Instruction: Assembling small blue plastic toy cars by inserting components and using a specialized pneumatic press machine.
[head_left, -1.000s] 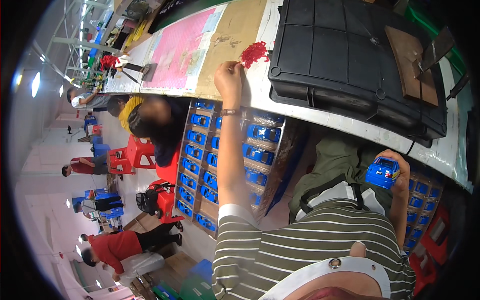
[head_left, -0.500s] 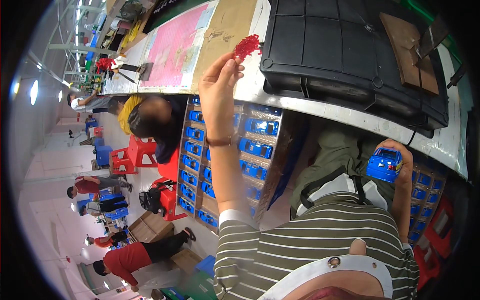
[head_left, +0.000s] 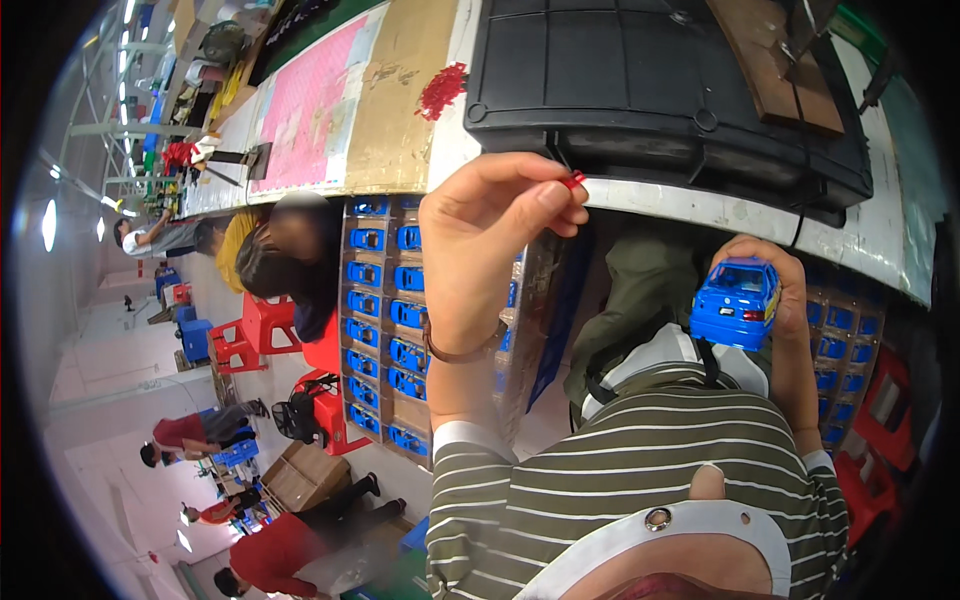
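My left hand [head_left: 475, 230] is raised in front of the table edge, thumb and fingertips pinched on a small red plastic piece [head_left: 573, 182]. Further right, my right hand [head_left: 790, 295] wraps round a blue toy car [head_left: 735, 305], whose rear end and rear window face up toward me. A gap separates the red piece from the car. A loose pile of similar red pieces [head_left: 441, 92] lies on the table, left of a black plastic bin [head_left: 640, 75] that rests bottom up.
A wooden board with a metal fixture [head_left: 775, 75] sits on the bin. Below the table edge stand partitioned trays of blue toy cars [head_left: 408, 315], with more cars [head_left: 830, 348] at right. Red stools [head_left: 270, 325] and seated and standing people are at left.
My left hand has left the red pile and come right and nearer, carrying a red piece. My right hand still holds the car, its rear now more in view. The whole view has shifted slightly.
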